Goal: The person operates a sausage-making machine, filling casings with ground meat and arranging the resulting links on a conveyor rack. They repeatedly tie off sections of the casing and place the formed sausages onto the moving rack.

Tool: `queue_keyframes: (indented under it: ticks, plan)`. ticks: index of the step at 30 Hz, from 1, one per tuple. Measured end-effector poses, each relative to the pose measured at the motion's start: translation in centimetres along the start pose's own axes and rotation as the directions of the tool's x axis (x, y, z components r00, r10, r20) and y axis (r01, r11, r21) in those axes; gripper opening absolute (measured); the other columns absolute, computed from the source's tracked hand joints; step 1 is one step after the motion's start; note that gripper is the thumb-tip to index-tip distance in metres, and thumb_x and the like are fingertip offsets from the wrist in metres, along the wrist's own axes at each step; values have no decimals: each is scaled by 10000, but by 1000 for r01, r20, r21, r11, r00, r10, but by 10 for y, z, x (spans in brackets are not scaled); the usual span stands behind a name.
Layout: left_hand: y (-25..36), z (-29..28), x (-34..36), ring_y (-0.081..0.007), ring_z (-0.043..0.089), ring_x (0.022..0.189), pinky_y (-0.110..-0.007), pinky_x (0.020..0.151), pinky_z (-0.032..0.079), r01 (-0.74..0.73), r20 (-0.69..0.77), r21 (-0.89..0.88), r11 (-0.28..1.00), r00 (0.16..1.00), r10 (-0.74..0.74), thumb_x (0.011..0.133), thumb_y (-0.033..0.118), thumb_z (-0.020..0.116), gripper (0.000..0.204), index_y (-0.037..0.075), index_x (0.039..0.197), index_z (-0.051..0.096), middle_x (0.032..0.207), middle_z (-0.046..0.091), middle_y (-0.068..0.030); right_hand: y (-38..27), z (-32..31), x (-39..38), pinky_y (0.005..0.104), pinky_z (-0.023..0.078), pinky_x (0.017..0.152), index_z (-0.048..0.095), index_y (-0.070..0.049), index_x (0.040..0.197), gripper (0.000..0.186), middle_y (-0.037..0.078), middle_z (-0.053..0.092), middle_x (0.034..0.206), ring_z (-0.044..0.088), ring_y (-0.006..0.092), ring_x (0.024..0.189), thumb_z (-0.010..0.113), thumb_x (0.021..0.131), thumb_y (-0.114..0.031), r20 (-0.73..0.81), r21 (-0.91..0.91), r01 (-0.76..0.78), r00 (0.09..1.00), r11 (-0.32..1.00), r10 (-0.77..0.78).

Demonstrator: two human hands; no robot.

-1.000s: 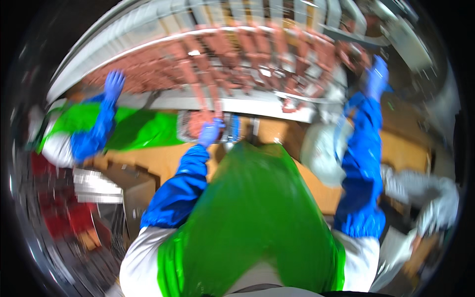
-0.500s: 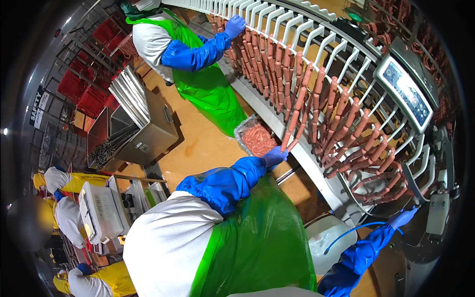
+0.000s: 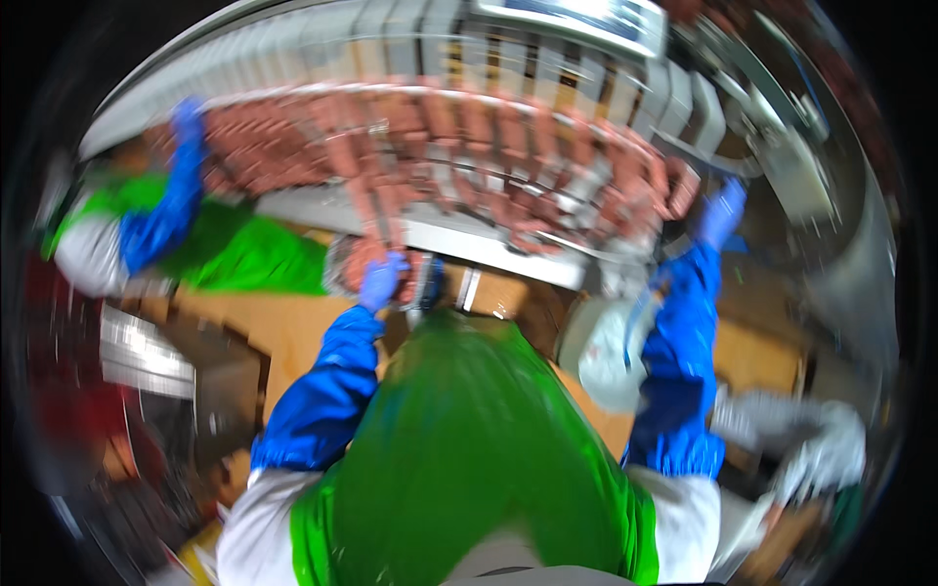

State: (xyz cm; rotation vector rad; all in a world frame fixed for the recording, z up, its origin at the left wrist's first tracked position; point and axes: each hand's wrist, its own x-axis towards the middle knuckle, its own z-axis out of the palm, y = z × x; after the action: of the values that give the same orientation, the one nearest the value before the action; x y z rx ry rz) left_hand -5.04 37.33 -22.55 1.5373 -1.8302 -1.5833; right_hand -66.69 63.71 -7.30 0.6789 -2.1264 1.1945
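Observation:
Strings of pink sausage links hang in loops from a curved rack of white hooks. My left hand, in a purple glove, is closed around the low end of one hanging string, over a lined tub of pink meat or sausages. Motion blur softens its fingers. My right hand, gloved alike, reaches out at the right end of the rack, just below a grey machine part. Its fingers are too smeared to read, and I make out nothing held in it.
A co-worker in a green apron stands at the left, one gloved hand raised to the rack. A control screen sits above the hooks. A whitish container stands near my right forearm. A metal bin is at lower left.
My view has swung to the right, so the rack now runs across the top. My left hand stays at the low end of a sausage string; my right stays by the machine end.

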Motion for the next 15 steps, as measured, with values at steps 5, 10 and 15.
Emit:
queue_keyframes:
  ticks: [5, 10, 15]
  plan:
    - [-48, -37, 26, -102, 579, 692, -269, 616, 463, -31, -27, -153, 988, 999, 27, 954, 261, 605, 214, 67, 909, 684, 806, 656, -10, -81, 13, -21, 301, 472, 846, 692, -35, 1098, 419, 84, 702, 1006, 632, 188, 878, 496, 992, -389, 402, 649, -620, 772, 441, 493]
    - [-48, -42, 55, -113, 564, 676, -283, 586, 432, 43, 57, -168, 985, 998, -33, 964, 241, 594, 200, 57, 931, 663, 783, 646, -16, -114, -20, -75, 386, 514, 811, 566, -10, 1230, 593, 84, 651, 959, 641, 229, 834, 451, 1008, -548, 749, 618, -784, 611, 64, 256]
    - [-69, -19, 79, -202, 594, 766, -352, 680, 479, -94, -65, 44, 995, 993, 97, 925, 264, 632, 274, 8, 1022, 632, 887, 653, -83, -141, -36, -99, 311, 480, 667, 578, -55, 989, 236, 3, 509, 751, 530, 138, 670, 559, 1007, -290, 724, 580, -789, 614, 204, 316]
